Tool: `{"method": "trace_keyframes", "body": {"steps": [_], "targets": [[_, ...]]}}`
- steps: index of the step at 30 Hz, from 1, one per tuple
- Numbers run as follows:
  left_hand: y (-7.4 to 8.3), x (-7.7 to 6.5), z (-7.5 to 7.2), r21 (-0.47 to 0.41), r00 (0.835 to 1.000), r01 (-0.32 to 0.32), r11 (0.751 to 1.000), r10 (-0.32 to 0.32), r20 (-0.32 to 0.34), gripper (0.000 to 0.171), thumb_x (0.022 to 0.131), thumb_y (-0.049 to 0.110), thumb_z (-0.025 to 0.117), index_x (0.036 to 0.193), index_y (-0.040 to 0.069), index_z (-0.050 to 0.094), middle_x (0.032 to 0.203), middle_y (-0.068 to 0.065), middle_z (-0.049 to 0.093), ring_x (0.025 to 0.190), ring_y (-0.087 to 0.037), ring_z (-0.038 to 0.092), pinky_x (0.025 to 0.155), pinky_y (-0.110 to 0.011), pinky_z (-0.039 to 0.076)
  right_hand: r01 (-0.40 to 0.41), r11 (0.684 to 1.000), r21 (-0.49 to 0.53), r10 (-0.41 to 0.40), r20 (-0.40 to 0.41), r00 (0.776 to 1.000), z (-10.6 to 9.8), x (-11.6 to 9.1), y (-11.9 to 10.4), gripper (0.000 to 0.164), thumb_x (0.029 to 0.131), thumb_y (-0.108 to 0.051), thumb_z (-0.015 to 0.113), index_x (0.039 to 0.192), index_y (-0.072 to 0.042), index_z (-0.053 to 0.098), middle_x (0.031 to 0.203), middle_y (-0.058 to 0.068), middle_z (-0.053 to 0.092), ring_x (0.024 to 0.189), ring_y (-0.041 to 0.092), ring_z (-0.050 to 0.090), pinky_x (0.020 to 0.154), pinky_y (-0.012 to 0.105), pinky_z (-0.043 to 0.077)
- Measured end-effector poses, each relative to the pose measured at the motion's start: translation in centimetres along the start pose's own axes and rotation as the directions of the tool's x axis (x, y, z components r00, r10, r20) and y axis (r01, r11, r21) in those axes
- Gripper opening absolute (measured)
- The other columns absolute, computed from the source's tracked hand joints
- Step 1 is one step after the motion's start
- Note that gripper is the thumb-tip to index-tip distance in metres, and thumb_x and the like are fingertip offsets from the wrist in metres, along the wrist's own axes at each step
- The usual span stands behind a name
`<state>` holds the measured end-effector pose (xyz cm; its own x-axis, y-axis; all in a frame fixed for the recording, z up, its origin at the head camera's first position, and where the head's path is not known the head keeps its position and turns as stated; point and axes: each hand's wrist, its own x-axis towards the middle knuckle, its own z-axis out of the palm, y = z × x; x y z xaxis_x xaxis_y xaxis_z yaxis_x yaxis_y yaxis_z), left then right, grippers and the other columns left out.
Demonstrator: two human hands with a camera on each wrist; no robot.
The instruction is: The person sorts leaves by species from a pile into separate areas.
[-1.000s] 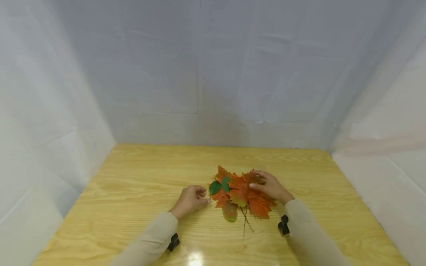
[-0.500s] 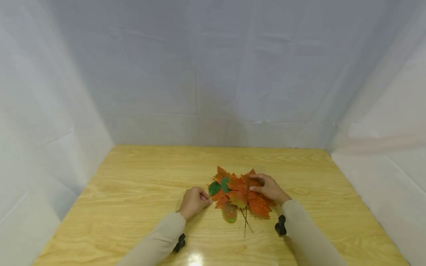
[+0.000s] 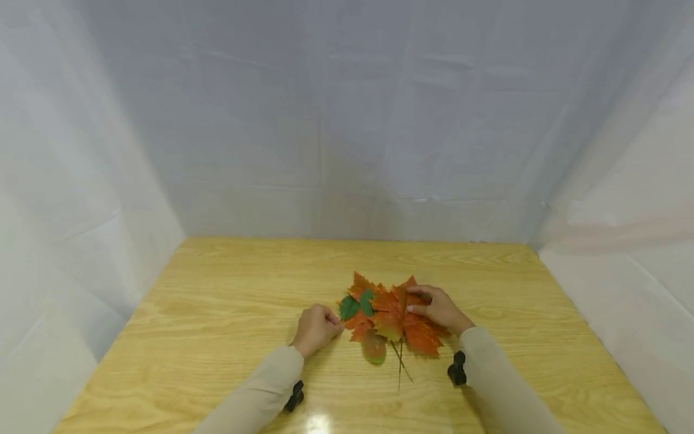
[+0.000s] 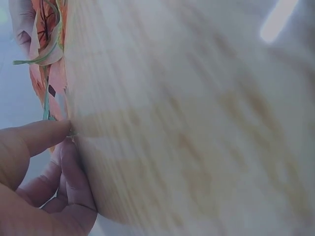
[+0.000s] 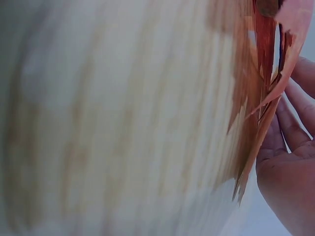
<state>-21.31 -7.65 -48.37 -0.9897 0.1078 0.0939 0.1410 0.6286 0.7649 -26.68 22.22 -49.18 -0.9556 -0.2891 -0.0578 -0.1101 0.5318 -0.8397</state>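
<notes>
A bunch of artificial orange maple leaves (image 3: 389,316) lies on the wooden table, with small green leaves (image 3: 349,307) at its left side. From its near side stick out two thin dark stems (image 3: 400,361) and a rounded reddish-green piece (image 3: 374,347). At the bunch's left edge, my left hand (image 3: 316,330) brings thumb and forefinger together; the left wrist view shows a tiny greenish tip (image 4: 72,132) pinched between them. My right hand (image 3: 440,310) rests on the right-hand leaves, fingers loosely bent and thumb on the orange surface. Leaves partly hide its fingertips in the right wrist view.
The light wooden table (image 3: 244,277) has white sheeting (image 3: 347,150) hung behind it and along both sides. A black wrist camera (image 3: 457,369) sits under the right sleeve, another under the left. A bright light reflection lies at the table's near edge.
My left hand has moved slightly right and its thumb and forefinger have closed together at the bunch's edge. My right hand has shifted a little toward me on the leaves.
</notes>
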Motion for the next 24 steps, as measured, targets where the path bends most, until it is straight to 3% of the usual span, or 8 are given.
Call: {"method": "trace_keyframes", "body": {"steps": [15, 24], "targets": [[-0.3, -0.1, -0.8, -0.033, 0.999, 0.047, 0.998, -0.047, 0.017, 0.009, 0.076, 0.008, 0.078, 0.07, 0.005, 0.072, 0.068, -0.002, 0.068, 0.059, -0.01, 0.056, 0.057, -0.028, 0.048, 0.034, 0.999, -0.02, -0.034, 0.011, 0.999, 0.0, 0.1, 0.2, 0.045, 0.09, -0.013, 0.068, 0.132, -0.004, 0.056, 0.137, 0.018, 0.05, 0.128, 0.038, 0.045, 0.102, 0.053, 0.038], [-1.3, -0.4, -4.2, -0.036, 0.994, 0.106, 0.994, -0.105, 0.018, 0.007, 0.078, 0.007, 0.076, 0.073, 0.005, 0.074, 0.077, -0.004, 0.072, 0.067, -0.013, 0.061, 0.061, -0.029, 0.05, 0.035, 0.999, -0.035, -0.035, 0.003, 0.999, -0.1, 0.1, 0.3, 0.042, 0.09, -0.013, 0.068, 0.129, -0.004, 0.058, 0.136, 0.018, 0.052, 0.126, 0.038, 0.046, 0.102, 0.053, 0.038]]}}
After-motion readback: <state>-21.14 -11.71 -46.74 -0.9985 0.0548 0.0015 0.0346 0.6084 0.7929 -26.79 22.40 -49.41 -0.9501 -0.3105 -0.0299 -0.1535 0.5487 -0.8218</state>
